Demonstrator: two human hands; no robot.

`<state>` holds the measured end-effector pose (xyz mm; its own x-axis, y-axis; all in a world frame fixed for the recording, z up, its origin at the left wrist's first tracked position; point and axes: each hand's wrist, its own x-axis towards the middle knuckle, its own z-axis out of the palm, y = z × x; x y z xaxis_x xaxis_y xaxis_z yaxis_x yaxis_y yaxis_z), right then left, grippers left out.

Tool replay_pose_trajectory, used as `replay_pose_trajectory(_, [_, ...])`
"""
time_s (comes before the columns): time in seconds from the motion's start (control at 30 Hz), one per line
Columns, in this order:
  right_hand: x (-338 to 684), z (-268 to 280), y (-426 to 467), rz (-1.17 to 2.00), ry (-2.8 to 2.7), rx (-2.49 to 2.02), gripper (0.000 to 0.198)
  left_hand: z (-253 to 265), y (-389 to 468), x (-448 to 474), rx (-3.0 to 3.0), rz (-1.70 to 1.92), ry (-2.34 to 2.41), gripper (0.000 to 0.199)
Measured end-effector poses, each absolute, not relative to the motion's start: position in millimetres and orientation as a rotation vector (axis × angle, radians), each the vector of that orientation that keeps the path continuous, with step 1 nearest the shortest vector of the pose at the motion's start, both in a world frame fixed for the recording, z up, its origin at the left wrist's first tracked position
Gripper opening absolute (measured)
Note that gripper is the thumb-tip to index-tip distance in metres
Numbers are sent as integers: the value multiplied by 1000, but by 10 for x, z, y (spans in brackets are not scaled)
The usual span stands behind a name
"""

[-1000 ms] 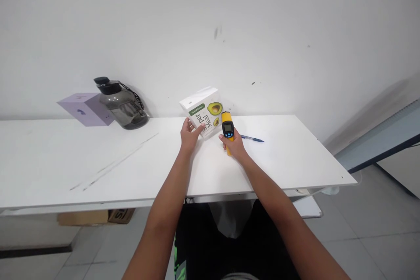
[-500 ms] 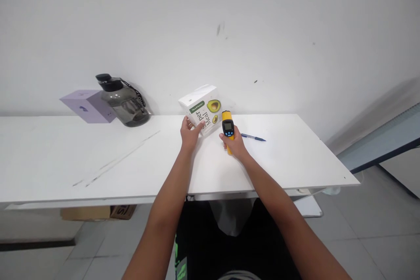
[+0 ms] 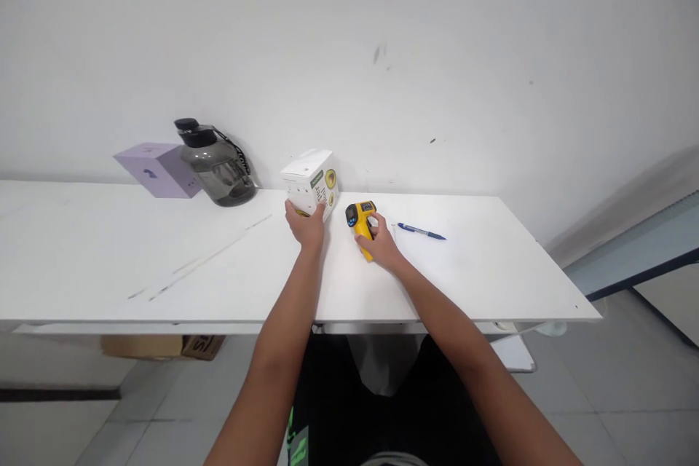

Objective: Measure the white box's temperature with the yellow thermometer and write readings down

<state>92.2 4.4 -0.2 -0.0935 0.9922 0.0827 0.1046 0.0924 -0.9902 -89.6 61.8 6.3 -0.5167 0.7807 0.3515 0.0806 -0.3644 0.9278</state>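
Note:
A white carton with avocado pictures stands near the wall, and my left hand is wrapped round its lower part, thumb on the printed side. To its right, my right hand grips a yellow and black infrared thermometer by its handle. The thermometer's small screen and blue buttons face left toward me, and its nose points right. Just right of that hand lies a blue pen on the white table.
A grey transparent water bottle with a black lid stands at the back left, in front of a lilac box. The wall rises behind the table. Below the table, a cardboard box sits at the left.
The carton has shifted left and turned, showing more of its plain side. The thermometer has swung from pointing at the wall to pointing right, and has moved slightly left.

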Motion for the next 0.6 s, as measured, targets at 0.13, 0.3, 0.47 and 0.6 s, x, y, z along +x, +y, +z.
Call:
replay_pose_trajectory(0.13, [688, 156, 127, 826, -1700, -1596, 83, 115, 581, -836, 1045, 1901, 1785, 79])
replay_pose_trajectory(0.3, [378, 320, 233, 608, -2042, -1859, 88, 131, 534, -772, 1094, 1748, 1968, 76])
replay_pose_trajectory(0.47, [207, 365, 320, 560, -2152, -1940, 83, 110, 518, -758, 1135, 1700, 1979, 73])
replay_pose_trajectory(0.6, [224, 427, 351, 665, -2165, -1881, 75, 104, 536, -758, 1143, 1699, 1945, 78])
